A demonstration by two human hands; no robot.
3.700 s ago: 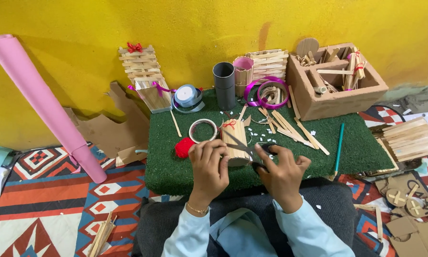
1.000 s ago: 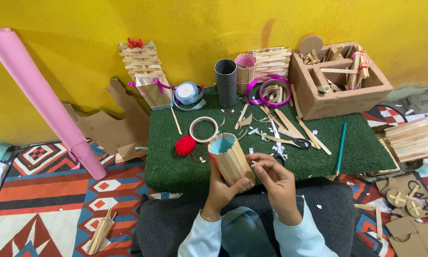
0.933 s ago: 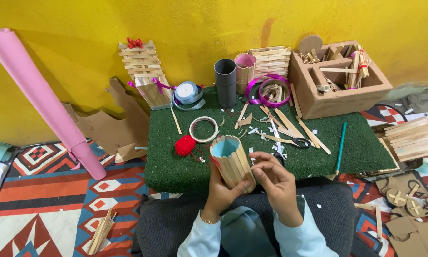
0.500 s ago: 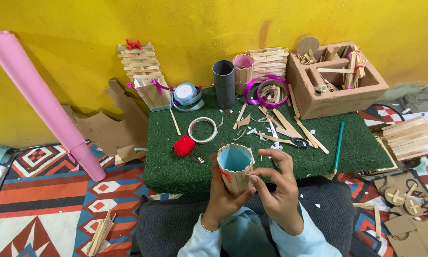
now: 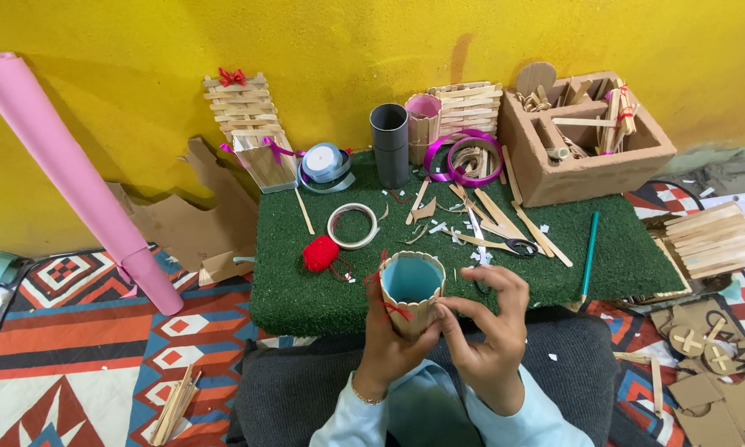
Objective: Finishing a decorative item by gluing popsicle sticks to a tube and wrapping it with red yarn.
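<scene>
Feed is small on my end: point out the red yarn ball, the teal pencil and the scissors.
red yarn ball (image 5: 320, 253): head view, middle of the ball.
teal pencil (image 5: 589, 257): head view, mid-shaft.
scissors (image 5: 517, 245): head view, dark handle loop.

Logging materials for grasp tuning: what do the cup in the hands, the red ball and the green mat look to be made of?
Small stick-clad cup with blue lining: apparently flat wooden craft sticks, bare matte tan, side by side around a blue inside, probably paper. Red ball: likely yarn or thread, fuzzy with loose strands. Green mat: seemingly artificial turf, short bristly pile. Left hand and right hand hold the cup.
</scene>
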